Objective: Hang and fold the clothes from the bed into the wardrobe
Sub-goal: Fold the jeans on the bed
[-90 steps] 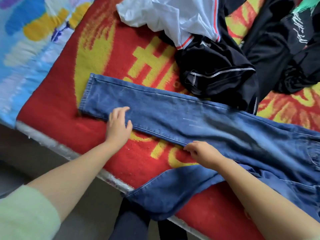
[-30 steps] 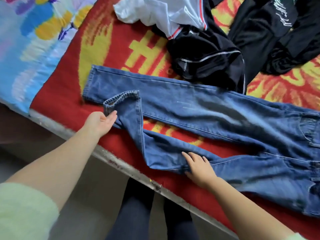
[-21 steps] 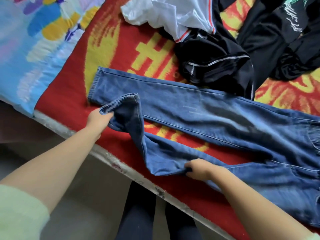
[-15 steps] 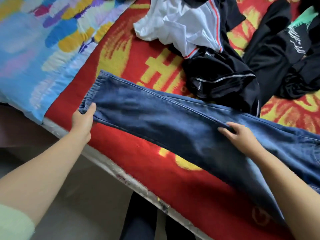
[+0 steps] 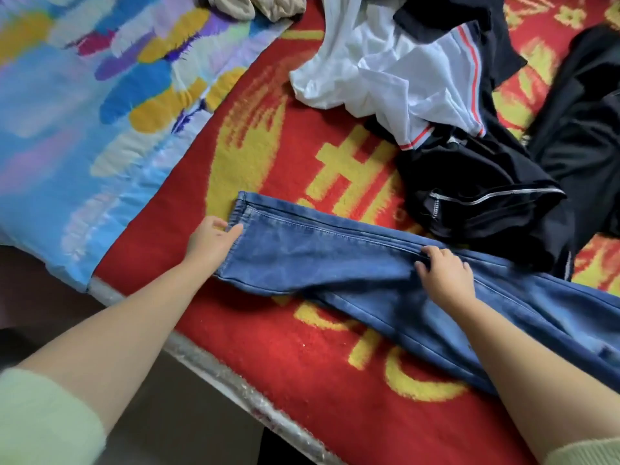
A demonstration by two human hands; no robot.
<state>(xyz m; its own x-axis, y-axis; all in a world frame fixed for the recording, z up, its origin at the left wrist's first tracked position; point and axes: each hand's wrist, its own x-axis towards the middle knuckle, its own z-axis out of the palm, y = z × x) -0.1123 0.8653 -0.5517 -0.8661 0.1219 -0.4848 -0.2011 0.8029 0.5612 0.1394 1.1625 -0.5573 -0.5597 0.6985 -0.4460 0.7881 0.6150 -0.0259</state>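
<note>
Blue jeans (image 5: 335, 260) lie across the red and yellow blanket (image 5: 302, 350) on the bed, one leg laid on top of the other, cuffs at the left. My left hand (image 5: 211, 241) grips the stacked cuffs at their near corner. My right hand (image 5: 443, 276) holds the far edge of the legs farther right, fingers curled over the seam. The waist end runs out of view at the right.
A white shirt with red stripes (image 5: 402, 75) and black garments (image 5: 486, 196) are piled behind the jeans. More black clothing (image 5: 583, 129) lies at the far right. A blue patterned sheet (image 5: 84, 112) covers the left. The bed edge (image 5: 214, 370) runs diagonally near me.
The near leg, which lay apart and twisted, has been lifted over and laid onto the far leg. Both hands carried it, and the cuffs now line up.
</note>
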